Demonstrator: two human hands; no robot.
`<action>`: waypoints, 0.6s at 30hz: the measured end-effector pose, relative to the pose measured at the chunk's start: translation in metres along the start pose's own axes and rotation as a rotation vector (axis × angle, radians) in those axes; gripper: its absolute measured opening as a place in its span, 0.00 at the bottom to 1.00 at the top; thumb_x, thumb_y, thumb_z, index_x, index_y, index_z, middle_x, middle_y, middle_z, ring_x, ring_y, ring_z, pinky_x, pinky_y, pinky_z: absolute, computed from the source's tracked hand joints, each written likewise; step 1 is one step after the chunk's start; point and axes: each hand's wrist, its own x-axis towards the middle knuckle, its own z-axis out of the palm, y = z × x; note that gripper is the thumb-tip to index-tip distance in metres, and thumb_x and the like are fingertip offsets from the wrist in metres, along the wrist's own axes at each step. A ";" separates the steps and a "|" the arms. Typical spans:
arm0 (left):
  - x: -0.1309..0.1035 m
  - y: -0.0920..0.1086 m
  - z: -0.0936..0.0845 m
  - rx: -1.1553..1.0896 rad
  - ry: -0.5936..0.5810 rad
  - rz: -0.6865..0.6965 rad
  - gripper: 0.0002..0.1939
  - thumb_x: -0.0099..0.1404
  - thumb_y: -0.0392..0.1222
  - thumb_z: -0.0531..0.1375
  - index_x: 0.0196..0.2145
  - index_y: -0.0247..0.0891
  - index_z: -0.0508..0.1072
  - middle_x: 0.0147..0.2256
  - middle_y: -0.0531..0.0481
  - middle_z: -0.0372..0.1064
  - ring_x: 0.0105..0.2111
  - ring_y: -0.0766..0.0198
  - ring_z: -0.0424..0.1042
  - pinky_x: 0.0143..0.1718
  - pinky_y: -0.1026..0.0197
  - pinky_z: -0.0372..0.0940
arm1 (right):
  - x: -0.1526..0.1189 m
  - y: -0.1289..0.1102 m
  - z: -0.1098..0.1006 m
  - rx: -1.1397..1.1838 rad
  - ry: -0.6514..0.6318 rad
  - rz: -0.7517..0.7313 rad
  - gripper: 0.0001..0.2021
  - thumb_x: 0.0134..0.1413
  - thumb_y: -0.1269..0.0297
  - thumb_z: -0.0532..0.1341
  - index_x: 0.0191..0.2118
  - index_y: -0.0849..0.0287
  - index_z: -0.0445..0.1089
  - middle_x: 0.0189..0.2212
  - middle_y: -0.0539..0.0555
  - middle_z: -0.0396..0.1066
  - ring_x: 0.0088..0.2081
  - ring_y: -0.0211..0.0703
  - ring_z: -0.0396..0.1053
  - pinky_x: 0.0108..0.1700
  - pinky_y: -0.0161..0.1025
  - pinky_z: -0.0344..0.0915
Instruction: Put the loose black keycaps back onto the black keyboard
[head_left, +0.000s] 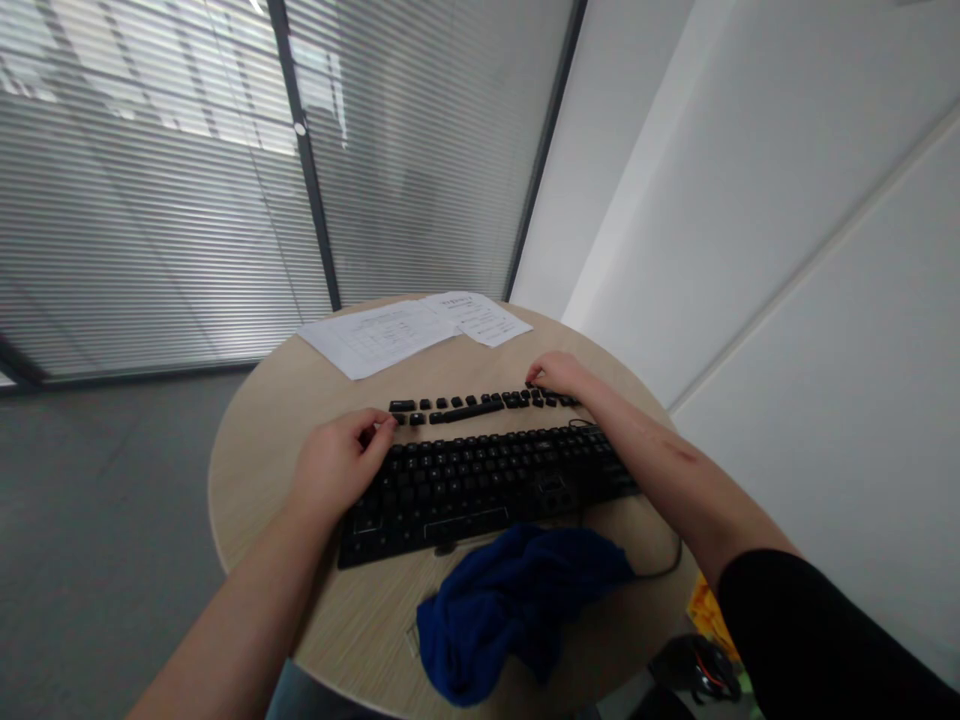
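A black keyboard [480, 470] lies on the table, its front strip showing bare spots where keys are absent. Behind it, loose black keycaps [457, 402] are laid out in two rough rows, with a long spacebar keycap [472, 411] among them. At the left end of these rows, my left hand [346, 458] is closed, thumb and finger pinched at a keycap [400, 420]. My right hand [559, 374] reaches to the far right part of the rows, its fingertips closed on a small keycap [529, 384]. The fingers partly hide both keycaps.
A crumpled blue cloth [510, 600] lies in front of the keyboard, with a black cable [664, 572] beside it. Printed papers [390, 335] rest at the back of the round table [259, 450]. A white wall [810, 250] stands close on the right; blinds [150, 200] are behind.
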 end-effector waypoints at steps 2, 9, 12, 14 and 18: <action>0.000 0.002 -0.001 0.006 -0.015 0.000 0.22 0.67 0.57 0.51 0.37 0.41 0.80 0.29 0.48 0.77 0.29 0.57 0.74 0.33 0.59 0.63 | 0.005 -0.001 0.001 0.008 -0.002 -0.003 0.12 0.60 0.65 0.63 0.47 0.53 0.82 0.47 0.53 0.79 0.49 0.43 0.74 0.53 0.34 0.66; 0.003 0.003 -0.002 0.012 -0.083 -0.015 0.23 0.66 0.56 0.50 0.38 0.40 0.80 0.27 0.47 0.76 0.27 0.57 0.72 0.30 0.59 0.61 | 0.018 -0.003 -0.002 0.047 -0.032 -0.010 0.13 0.59 0.66 0.65 0.49 0.57 0.81 0.47 0.55 0.79 0.48 0.43 0.75 0.52 0.32 0.66; 0.003 0.003 -0.002 0.017 -0.088 -0.004 0.23 0.66 0.56 0.50 0.38 0.40 0.80 0.26 0.47 0.76 0.27 0.57 0.72 0.30 0.59 0.60 | 0.019 -0.005 -0.003 0.062 -0.034 -0.023 0.13 0.59 0.68 0.65 0.48 0.58 0.81 0.46 0.55 0.79 0.47 0.42 0.75 0.50 0.32 0.66; 0.003 0.004 -0.002 0.016 -0.086 0.003 0.23 0.66 0.57 0.50 0.38 0.40 0.80 0.26 0.47 0.76 0.27 0.57 0.72 0.30 0.59 0.60 | 0.019 -0.007 -0.003 0.069 -0.026 -0.030 0.13 0.58 0.69 0.65 0.48 0.59 0.81 0.45 0.55 0.79 0.46 0.42 0.75 0.50 0.32 0.66; 0.002 0.005 -0.003 0.011 -0.087 0.010 0.23 0.66 0.57 0.50 0.38 0.40 0.80 0.26 0.47 0.76 0.27 0.57 0.72 0.31 0.59 0.61 | 0.017 -0.015 -0.010 0.090 0.022 -0.031 0.12 0.58 0.69 0.65 0.46 0.61 0.81 0.44 0.56 0.79 0.46 0.42 0.74 0.51 0.33 0.66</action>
